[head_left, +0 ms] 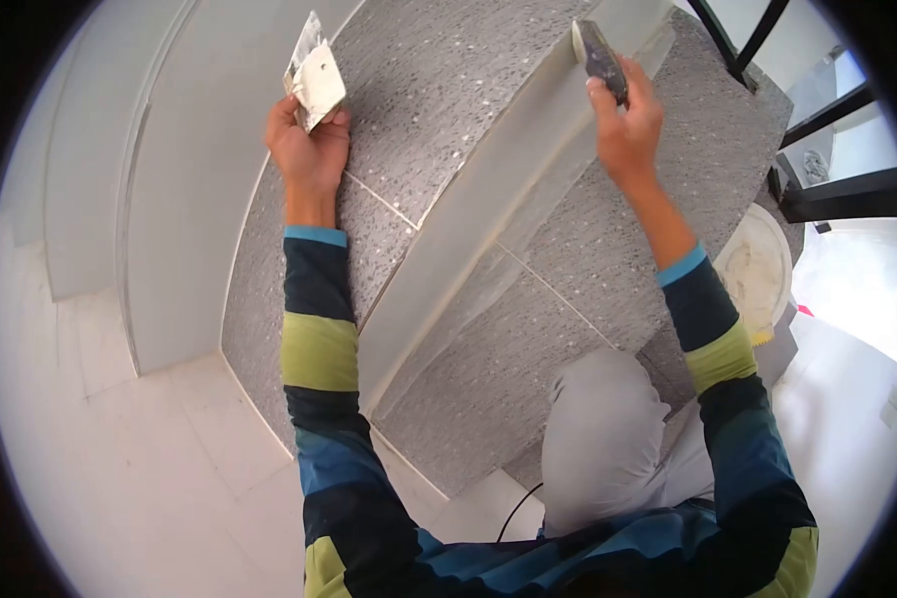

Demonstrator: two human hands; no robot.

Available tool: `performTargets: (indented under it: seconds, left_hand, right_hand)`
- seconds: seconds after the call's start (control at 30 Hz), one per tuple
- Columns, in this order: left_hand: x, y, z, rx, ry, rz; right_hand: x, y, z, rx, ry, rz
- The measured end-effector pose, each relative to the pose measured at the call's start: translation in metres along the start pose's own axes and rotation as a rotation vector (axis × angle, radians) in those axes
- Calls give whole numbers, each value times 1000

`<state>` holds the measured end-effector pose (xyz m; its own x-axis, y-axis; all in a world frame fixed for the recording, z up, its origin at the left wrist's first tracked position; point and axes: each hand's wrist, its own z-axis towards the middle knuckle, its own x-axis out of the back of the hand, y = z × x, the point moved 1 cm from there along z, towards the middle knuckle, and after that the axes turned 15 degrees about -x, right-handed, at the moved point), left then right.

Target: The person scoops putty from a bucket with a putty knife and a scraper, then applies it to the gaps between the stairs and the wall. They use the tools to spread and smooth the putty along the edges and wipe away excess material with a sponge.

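My left hand [310,149] is closed around a putty knife [317,85], a flat cream plate with a small hole and a thin blade smeared with white paste. It is raised over the upper speckled grey stair tread [419,90]. In my right hand [629,130] is a dark, rounded flat tool [599,62] with a pale edge, the thumb pressed on its face. What kind of tool this is I cannot tell. Its pale edge overlaps the top of the light grey riser [478,204] in this view.
The lower speckled tread [508,349] lies below the riser, with my bent knee [603,429] over it. A round, whitish-stained bucket [755,264] stands at the right, beside black railing bars [842,199]. A curved grey wall panel [184,199] borders the stairs on the left.
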<state>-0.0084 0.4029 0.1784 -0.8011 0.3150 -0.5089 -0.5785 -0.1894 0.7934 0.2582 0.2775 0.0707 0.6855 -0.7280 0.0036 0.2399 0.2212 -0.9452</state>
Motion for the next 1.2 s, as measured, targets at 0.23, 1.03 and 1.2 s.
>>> performTargets:
  seconds: [0.23,1.03,1.2]
  left_hand:
    - [-4,2,2,30,13,-11]
    - [2,-8,-5,29,31,136]
    - [4,-5,-5,-15,55,180]
  right_hand:
    - [-30,-60,-107,229,-196,-127]
    - [238,-48,-127,-552,-304,113]
    - [308,-31,-122,-565,-225,90]
